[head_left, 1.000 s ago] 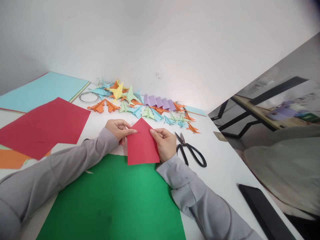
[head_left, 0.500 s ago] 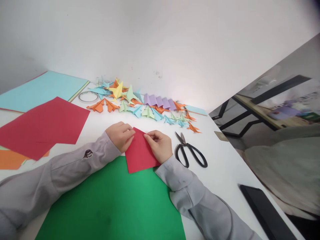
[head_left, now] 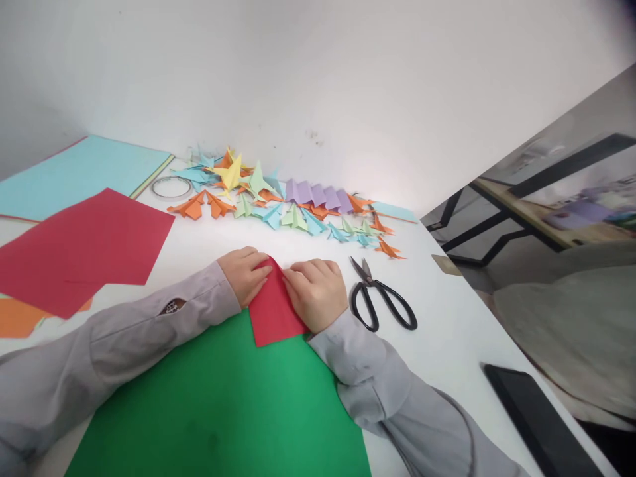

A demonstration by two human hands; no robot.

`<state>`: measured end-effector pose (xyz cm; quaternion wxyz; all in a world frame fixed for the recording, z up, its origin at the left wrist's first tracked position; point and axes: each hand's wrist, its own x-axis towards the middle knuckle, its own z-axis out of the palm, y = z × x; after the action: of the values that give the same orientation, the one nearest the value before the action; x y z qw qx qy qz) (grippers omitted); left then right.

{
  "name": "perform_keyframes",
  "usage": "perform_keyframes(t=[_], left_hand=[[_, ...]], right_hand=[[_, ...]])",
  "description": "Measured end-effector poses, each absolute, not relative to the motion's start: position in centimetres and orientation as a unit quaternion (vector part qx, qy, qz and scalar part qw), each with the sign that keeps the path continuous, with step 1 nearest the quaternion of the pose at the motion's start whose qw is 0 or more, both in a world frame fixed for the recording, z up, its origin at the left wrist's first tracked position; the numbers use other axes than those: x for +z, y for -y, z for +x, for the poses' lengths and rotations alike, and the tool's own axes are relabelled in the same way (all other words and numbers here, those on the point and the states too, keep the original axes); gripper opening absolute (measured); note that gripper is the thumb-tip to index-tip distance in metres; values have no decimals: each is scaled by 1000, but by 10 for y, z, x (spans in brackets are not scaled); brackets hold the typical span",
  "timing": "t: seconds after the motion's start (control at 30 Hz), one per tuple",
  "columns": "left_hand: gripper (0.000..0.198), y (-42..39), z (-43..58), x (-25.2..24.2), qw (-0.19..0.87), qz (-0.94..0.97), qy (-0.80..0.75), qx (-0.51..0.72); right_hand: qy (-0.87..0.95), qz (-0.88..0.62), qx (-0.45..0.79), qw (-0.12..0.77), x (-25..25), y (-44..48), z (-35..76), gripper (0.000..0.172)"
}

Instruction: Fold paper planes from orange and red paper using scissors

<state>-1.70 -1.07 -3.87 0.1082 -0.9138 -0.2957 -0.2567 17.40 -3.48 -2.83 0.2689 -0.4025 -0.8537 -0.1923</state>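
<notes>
A small red sheet of paper (head_left: 272, 310) lies between my hands, its lower part over the far edge of a large green sheet (head_left: 223, 404). My left hand (head_left: 244, 274) is closed at the paper's upper left edge, fingertips pressed on it. On the right, my right hand (head_left: 318, 291) pinches the upper right edge between thumb and fingers. The red paper's top curves up a little between the two hands. Part of its right side is hidden under my right hand.
Black-handled scissors (head_left: 381, 295) lie right of my hands, blades partly spread. Folded paper figures (head_left: 293, 217) line the wall. Large red paper (head_left: 94, 248), blue sheets (head_left: 84, 175) and a wire ring (head_left: 171, 187) are at left. A black flat device (head_left: 536, 414) rests near the right edge.
My right hand has turned and its fingers have closed further over the red paper's edge. The paper's top now bends upward. The view has shifted slightly.
</notes>
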Motion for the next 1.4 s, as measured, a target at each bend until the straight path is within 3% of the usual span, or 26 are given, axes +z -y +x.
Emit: perform_keyframes(t=[0.2,0.4,1.4], left_hand=[[30,0,-26,-41,61,-925,259,-270],[27,-12,-35,-47,-19,-925,214,-313],[37,-9,-37,-42,9,-936,252,-245]], right_hand=[[890,-332,-84,302,-33,37,175,25],[912,-273,63,300,-29,34,178,43],[947,-250,33,197,-30,30,190,50]])
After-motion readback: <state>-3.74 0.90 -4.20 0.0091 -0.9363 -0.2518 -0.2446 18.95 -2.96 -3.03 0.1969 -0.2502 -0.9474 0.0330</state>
